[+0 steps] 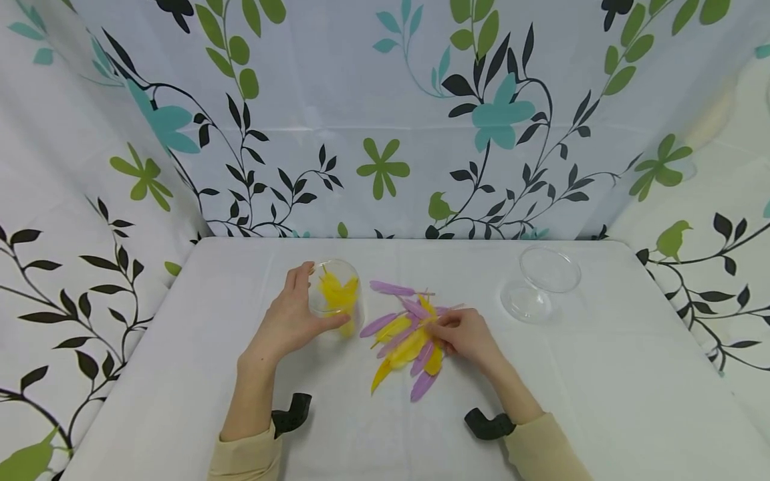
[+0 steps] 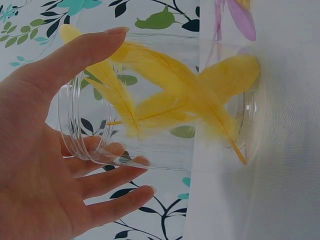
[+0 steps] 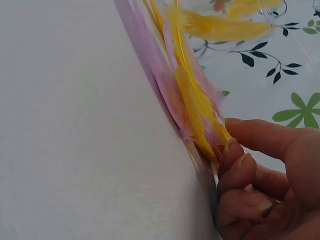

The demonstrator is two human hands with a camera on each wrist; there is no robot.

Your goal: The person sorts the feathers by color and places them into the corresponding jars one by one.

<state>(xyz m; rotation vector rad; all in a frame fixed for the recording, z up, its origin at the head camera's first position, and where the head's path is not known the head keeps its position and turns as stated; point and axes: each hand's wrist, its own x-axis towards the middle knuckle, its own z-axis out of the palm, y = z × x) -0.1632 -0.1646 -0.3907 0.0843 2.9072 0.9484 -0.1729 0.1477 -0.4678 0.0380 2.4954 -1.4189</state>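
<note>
A: Item one, left hand [image 1: 293, 321]?
B: Grip wrapped round a clear plastic jar [image 1: 335, 294], thumb on one side, fingers on the other. The jar stands on the white worktop [image 1: 601, 374], left of centre. The left wrist view shows its threaded rim next to the palm.

A: Contents of the jar?
B: Yellow feathers inside the jar [image 2: 165, 100], several, lying across one another against the clear wall. Exact count cannot be told.

A: Item two, right hand [image 1: 466, 334]?
B: Fingers curled, grip pinching quills at the right edge of the feather pile [image 1: 409, 334]. The right wrist view shows thumb and fingertips [image 3: 235, 150] closed on a yellow feather [image 3: 192, 95] with purple feathers pressed against it; whether the pinch takes only the yellow one cannot be told.

A: The pile itself?
B: Loose purple and yellow feathers, overlapping, flat on the worktop just right of the jar, mid-table.

A: Other stock?
B: A second clear jar [image 1: 541, 284], lying tilted, well to the right of the pile, apart from both hands. A leaf-and-bird patterned curtain [image 1: 385, 120] hangs behind and at both sides.
</note>
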